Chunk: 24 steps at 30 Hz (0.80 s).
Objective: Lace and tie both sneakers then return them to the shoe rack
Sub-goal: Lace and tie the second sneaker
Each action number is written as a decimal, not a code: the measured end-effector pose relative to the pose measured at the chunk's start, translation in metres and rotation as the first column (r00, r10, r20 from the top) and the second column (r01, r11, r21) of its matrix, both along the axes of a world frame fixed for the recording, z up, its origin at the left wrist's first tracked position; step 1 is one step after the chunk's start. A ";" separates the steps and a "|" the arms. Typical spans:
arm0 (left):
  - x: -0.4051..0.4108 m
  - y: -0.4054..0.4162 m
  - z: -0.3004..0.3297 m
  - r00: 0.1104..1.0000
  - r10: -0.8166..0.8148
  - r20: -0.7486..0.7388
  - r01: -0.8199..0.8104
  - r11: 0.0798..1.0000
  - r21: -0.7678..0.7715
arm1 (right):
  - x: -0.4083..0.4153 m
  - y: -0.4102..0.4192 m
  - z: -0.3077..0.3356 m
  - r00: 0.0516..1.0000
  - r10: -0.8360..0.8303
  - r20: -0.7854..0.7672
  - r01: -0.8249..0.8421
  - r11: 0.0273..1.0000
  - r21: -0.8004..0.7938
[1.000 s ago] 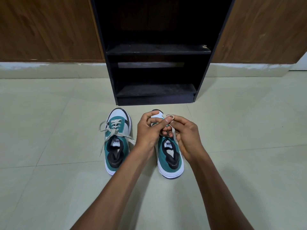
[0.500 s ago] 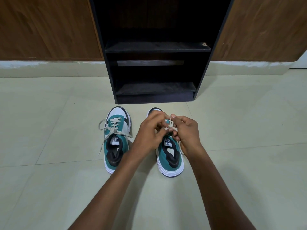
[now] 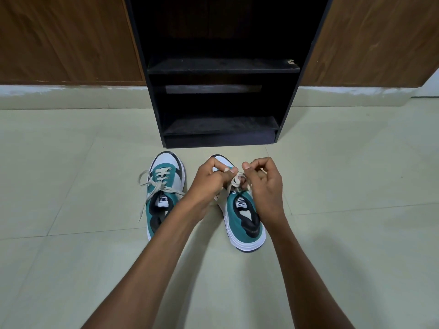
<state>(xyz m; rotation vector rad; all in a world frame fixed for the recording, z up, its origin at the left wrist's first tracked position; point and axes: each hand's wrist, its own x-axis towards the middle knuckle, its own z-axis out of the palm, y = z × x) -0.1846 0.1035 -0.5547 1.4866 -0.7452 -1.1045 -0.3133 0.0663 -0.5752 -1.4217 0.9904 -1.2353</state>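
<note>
Two teal, white and black sneakers stand side by side on the tiled floor, toes pointing at the rack. The left sneaker (image 3: pixel 164 193) has its cream lace tied in a loose bow with ends trailing to the left. Over the right sneaker (image 3: pixel 244 222), my left hand (image 3: pixel 209 184) and my right hand (image 3: pixel 266 186) each pinch a part of its cream lace (image 3: pixel 236 181), which forms a small loop between my fingertips. My hands hide the front half of that shoe.
A black shoe rack (image 3: pixel 221 129) with two bare shelves stands right behind the sneakers, against brown wooden panels (image 3: pixel 64 39). Pale floor tiles (image 3: pixel 71 257) spread to both sides and toward me.
Both hands dropped lower onto the right sneaker and drew slightly apart, pulling the lace loop tighter between them. The left sneaker has stayed put.
</note>
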 end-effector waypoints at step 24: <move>-0.006 0.004 -0.008 0.860 0.287 -0.423 -0.272 0.957 0.097 | -0.005 0.009 -0.008 0.944 -0.298 0.142 0.274 0.947 0.165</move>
